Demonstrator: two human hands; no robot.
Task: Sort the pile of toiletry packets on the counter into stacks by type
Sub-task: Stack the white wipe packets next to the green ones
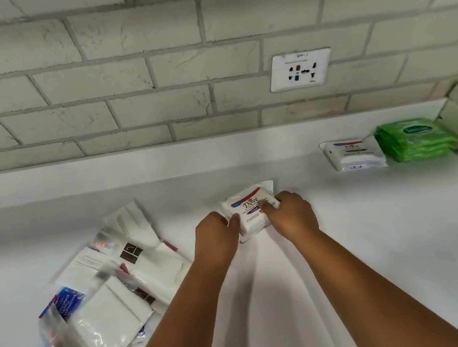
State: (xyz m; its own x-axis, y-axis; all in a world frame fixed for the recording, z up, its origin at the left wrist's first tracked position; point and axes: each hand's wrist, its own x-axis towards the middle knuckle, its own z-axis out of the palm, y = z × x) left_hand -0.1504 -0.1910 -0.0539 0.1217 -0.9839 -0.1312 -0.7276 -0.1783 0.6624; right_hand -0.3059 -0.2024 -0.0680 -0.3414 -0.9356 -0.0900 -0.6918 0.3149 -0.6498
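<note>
Reaching forward with both forearms, left hand [215,234] and right hand [291,213] pinching Dove packet [248,210] from either side, on counter [374,227], right of unsorted pile [105,280].

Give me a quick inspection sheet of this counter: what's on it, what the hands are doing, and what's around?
Surface: white counter, smooth and lit.
Job's things: Dove packet held at centre; Dove stack and green packet stack side by side at the far right; unsorted pile of clear and white packets at the left.
Clutter: nothing seen beyond the packets.
Hands: left hand and right hand both grip the centre Dove packet.
Cables: nothing seen.
Surroundings: pale brick-pattern tile wall with a wall socket, nothing plugged in.
</note>
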